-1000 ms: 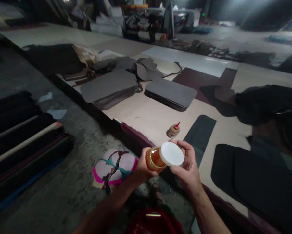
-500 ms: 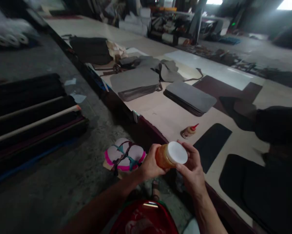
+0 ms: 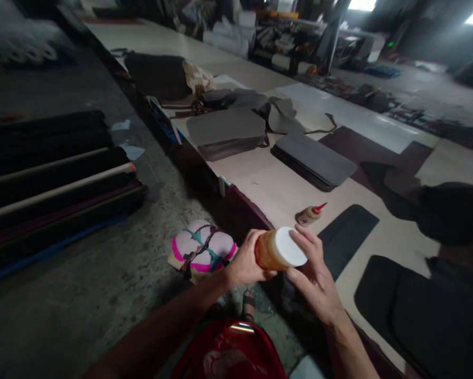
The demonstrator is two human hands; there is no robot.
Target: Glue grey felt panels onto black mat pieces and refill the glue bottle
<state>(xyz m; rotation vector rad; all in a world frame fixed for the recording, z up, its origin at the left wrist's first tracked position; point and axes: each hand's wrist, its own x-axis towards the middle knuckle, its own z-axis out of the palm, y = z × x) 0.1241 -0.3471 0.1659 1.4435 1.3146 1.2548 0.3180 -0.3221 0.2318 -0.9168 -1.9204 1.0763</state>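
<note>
My left hand (image 3: 249, 259) is wrapped round a jar (image 3: 267, 251) of amber-coloured stuff, holding it tilted in front of me at the table's edge. On the jar sits a white lid (image 3: 291, 246), turned to the right. The fingers of my right hand (image 3: 317, 276) lie on the lid's upper rim, and the thumb is at its lower side. Just beyond the jar, a small glue-type bottle (image 3: 309, 215) with a red pointed nozzle stands on the table. A dark flat piece (image 3: 349, 234) lies right of my right hand.
The long table (image 3: 244, 171) bears a stack of grey pieces (image 3: 315, 160), a larger grey pile (image 3: 228, 131) and dark pieces (image 3: 413, 305). A pink-edged round cushioned seat (image 3: 204, 247) stands on the floor at left. Dark fabric rolls (image 3: 54, 195) lie farther left.
The fingers of my right hand have shifted round the lid and the jar has tilted a little more. The camera view has shifted slightly.
</note>
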